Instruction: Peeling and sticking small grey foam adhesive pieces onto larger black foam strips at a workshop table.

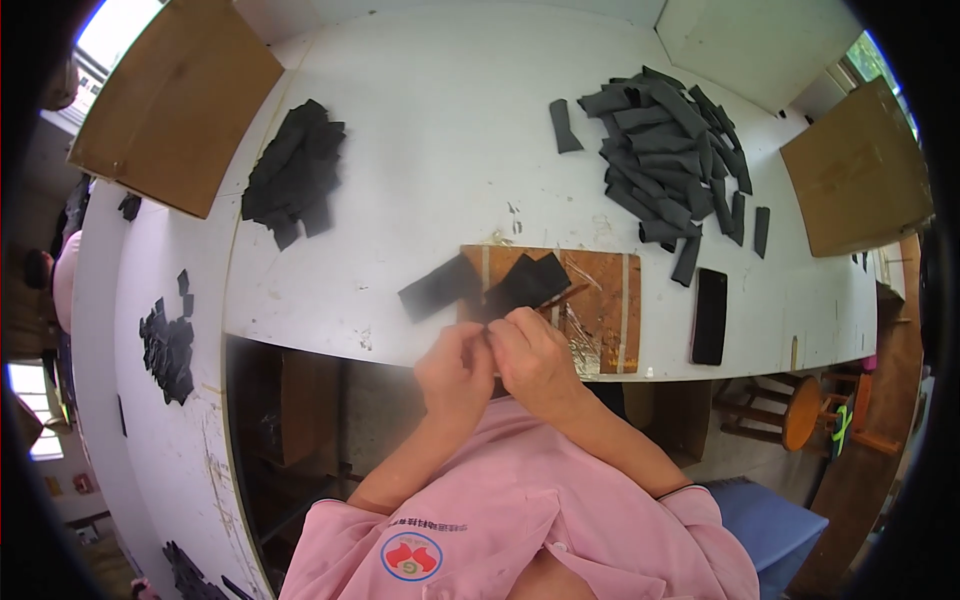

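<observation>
I see the left hand (455, 368) and the right hand (533, 358) close together at the near edge of the white bench (430, 150). Both hands pinch shut on 1 black strip (525, 283) that sticks out from the fingertips and lies over a brown wooden board (610, 290). Just left of the board lies another black piece (438, 287), flat on the bench. To the right of the board sits a black phone (710, 315). Farther back on the left is a dark pile of cut pieces (295, 172). Farther back on the right is a bigger grey pile of strips (670, 155). 2 sheets of cardboard lie at the far corners, 1 on the left (175, 100) and 1 on the right (855, 170).
</observation>
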`<action>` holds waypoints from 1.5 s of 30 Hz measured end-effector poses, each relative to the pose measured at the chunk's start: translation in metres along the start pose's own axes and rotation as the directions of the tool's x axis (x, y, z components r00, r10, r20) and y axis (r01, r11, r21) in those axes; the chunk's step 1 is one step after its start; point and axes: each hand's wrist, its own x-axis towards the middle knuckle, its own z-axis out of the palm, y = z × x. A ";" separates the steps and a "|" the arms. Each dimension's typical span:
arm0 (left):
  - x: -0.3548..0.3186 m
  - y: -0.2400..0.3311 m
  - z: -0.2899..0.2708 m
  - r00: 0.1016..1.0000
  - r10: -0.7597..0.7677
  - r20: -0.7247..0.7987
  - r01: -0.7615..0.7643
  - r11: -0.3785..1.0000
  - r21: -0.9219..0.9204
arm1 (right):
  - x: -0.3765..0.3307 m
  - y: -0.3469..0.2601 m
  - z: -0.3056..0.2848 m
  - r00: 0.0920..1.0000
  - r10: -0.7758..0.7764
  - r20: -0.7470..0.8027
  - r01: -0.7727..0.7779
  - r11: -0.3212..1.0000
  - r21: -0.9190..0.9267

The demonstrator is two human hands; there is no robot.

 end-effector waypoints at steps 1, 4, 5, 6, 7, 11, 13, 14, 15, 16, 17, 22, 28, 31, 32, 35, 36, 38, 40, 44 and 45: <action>0.000 -0.004 0.003 0.989 -0.150 0.008 0.149 0.972 -0.182 | -0.004 0.001 0.002 0.999 -0.002 0.043 0.005 0.997 -0.074; 0.014 0.001 -0.011 0.794 -0.488 0.362 0.605 0.585 -0.540 | -0.011 0.008 0.006 0.996 0.093 0.008 -0.093 0.994 -0.049; 0.017 -0.001 -0.014 0.720 -0.489 0.493 0.691 0.443 -0.571 | -0.010 0.010 0.008 0.992 0.098 -0.076 -0.099 0.995 -0.011; 0.021 -0.002 -0.018 0.728 -0.490 0.480 0.683 0.448 -0.578 | -0.010 0.008 0.006 0.993 0.086 -0.076 -0.086 0.996 -0.005; 0.026 -0.002 -0.024 0.683 -0.392 0.616 0.725 0.258 -0.639 | -0.010 0.003 0.002 0.964 0.264 -0.034 -0.251 0.942 0.225; 0.030 0.008 -0.035 0.636 -0.244 0.732 0.769 0.132 -0.625 | -0.005 -0.002 -0.014 0.789 0.531 0.308 -0.552 0.396 0.734; 0.024 0.004 -0.028 0.698 -0.339 0.631 0.716 0.334 -0.613 | -0.009 0.001 -0.017 0.662 0.418 0.622 -0.593 -0.217 0.776; 0.019 0.005 -0.022 0.702 -0.337 0.628 0.713 0.333 -0.617 | -0.008 -0.001 -0.016 0.664 0.416 0.622 -0.595 -0.212 0.776; 0.016 0.008 -0.014 0.825 -0.365 0.432 0.566 0.524 -0.637 | -0.007 -0.004 -0.013 0.631 0.375 0.680 -0.550 -0.402 0.732; 0.015 0.012 -0.009 0.914 -0.342 0.218 0.402 0.695 -0.596 | -0.006 -0.006 -0.012 0.605 0.322 0.729 -0.485 -0.577 0.657; 0.017 0.016 -0.006 0.984 -0.173 0.028 0.173 0.930 -0.324 | -0.006 -0.006 -0.011 0.605 0.331 0.724 -0.481 -0.572 0.664; 0.012 0.014 -0.006 0.911 -0.357 0.207 0.400 0.638 -0.658 | -0.015 0.008 -0.017 0.640 0.439 0.631 -0.665 -0.096 0.741; 0.015 0.041 -0.037 0.482 0.082 0.873 0.836 -0.342 -0.429 | -0.014 -0.005 -0.043 0.760 0.342 0.553 -0.563 -0.077 0.823; 0.017 0.044 -0.040 0.530 0.162 0.832 0.847 -0.158 -0.508 | -0.013 -0.021 -0.052 0.814 0.340 0.471 -0.474 -0.078 0.877; 0.018 0.051 -0.041 0.621 0.114 0.776 0.767 0.115 -0.631 | -0.014 -0.017 -0.053 0.811 0.357 0.464 -0.470 -0.076 0.880; 0.005 0.053 -0.025 0.819 -0.075 0.569 0.497 0.587 -0.639 | -0.014 -0.004 -0.059 0.919 0.372 0.130 -0.313 0.488 0.815; 0.002 0.051 -0.020 0.893 -0.032 0.449 0.300 0.786 -0.540 | -0.014 -0.005 -0.060 0.918 0.377 0.122 -0.309 0.490 0.815; 0.000 0.058 -0.011 0.939 -0.031 0.343 0.242 0.770 -0.591 | -0.009 -0.011 -0.067 0.942 0.334 0.029 -0.267 0.695 0.667; 0.001 0.060 -0.006 0.980 0.074 0.185 0.032 0.859 -0.510 | -0.004 -0.013 -0.075 0.954 0.301 0.002 -0.242 0.764 0.598; 0.007 0.076 -0.003 0.982 -0.031 0.184 0.140 0.774 -0.617 | 0.002 -0.016 -0.082 0.939 0.340 -0.048 -0.251 0.775 0.580; 0.014 0.077 -0.006 0.936 -0.103 0.338 0.325 0.622 -0.713 | 0.004 -0.015 -0.085 0.940 0.338 -0.053 -0.247 0.777 0.579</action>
